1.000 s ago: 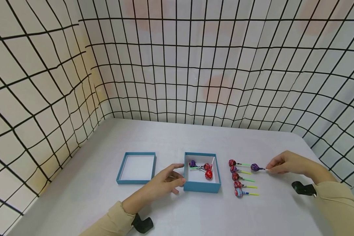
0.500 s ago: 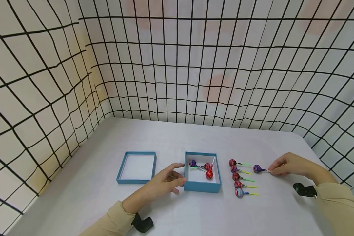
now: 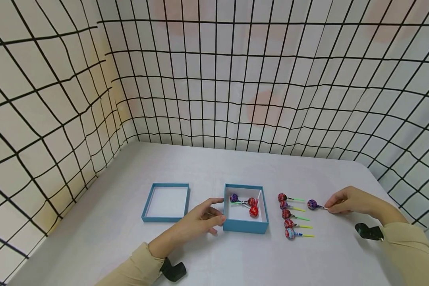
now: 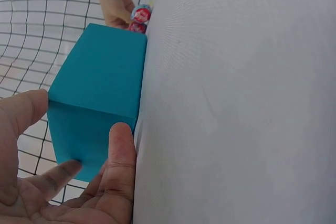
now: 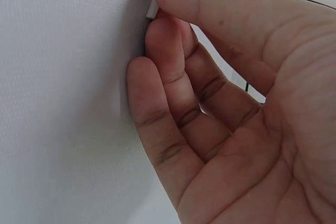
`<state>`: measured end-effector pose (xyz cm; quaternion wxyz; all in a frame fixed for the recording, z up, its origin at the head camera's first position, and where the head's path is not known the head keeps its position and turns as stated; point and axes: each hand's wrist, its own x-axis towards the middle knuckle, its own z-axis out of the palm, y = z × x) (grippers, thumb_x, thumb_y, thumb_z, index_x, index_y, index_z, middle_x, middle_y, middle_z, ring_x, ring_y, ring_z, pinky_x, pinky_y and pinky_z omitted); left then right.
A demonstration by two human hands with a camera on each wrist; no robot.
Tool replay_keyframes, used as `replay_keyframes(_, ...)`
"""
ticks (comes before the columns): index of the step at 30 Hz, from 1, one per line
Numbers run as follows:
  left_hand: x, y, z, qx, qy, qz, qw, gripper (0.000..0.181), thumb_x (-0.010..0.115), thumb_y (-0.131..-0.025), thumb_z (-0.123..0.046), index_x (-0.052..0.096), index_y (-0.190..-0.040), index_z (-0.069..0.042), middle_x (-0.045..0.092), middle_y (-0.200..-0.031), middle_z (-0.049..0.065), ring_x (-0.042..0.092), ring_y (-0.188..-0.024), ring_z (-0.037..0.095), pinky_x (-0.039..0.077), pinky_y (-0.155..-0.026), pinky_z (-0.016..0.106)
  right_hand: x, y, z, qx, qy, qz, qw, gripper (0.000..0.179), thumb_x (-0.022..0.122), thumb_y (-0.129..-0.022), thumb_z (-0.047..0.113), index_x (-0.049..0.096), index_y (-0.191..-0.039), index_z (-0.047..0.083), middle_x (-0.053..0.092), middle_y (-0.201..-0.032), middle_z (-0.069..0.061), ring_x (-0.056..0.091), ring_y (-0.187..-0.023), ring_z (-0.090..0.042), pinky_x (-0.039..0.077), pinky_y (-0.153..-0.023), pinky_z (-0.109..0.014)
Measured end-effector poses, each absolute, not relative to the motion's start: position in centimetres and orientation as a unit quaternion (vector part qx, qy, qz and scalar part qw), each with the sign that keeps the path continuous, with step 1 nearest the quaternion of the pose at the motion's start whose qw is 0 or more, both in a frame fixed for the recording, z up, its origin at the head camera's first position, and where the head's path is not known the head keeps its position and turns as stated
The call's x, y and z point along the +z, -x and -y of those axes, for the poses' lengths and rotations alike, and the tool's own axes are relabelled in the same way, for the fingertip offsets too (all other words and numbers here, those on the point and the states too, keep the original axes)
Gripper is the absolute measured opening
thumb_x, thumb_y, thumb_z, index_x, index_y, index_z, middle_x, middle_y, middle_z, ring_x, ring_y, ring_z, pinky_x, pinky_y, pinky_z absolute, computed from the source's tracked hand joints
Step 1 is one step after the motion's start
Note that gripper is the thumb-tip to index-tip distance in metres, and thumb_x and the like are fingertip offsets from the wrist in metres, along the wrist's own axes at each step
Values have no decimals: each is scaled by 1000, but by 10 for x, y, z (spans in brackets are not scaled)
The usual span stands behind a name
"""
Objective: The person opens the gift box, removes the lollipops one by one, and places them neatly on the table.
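Note:
My right hand (image 3: 350,201) is low over the table at the right, pinching the white stick of a purple-wrapped lollipop (image 3: 312,204) between thumb and fingers. In the right wrist view only the end of the white stick (image 5: 152,10) shows past the thumb. The fingers of my left hand (image 3: 199,219) touch the left side of a blue box (image 3: 246,227); the left wrist view has its fingertips against the box wall (image 4: 97,72). Inside the box lie several lollipops, among them a purple one (image 3: 234,198) and a red one (image 3: 254,211).
Between box and right hand, several lollipops form a column, sticks pointing right, with a red one (image 3: 282,197) farthest and a blue-and-red one (image 3: 290,233) nearest. A shallow blue-rimmed lid (image 3: 161,219) lies left of the box. Black-gridded white walls (image 3: 214,91) enclose the table.
My right hand has shifted slightly right and toward me with the purple lollipop, then stays in place over the last half second. My left hand keeps its place at the box.

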<state>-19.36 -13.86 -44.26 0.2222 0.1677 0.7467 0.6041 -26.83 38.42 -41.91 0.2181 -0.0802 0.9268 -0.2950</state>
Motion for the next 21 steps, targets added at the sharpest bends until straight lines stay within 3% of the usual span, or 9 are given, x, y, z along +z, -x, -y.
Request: replay_keyframes(21, -441, 192, 138, 601, -167, -751, 219, 62, 67, -108, -29, 42, -163, -14, 67, -127, 12, 72, -108, 20, 65, -87, 33, -420, 270, -384, -302, 99, -923, 218, 20, 80, -97, 17, 80, -110, 2, 70, -90, -1, 54, -74, -9, 45, -64, -23)
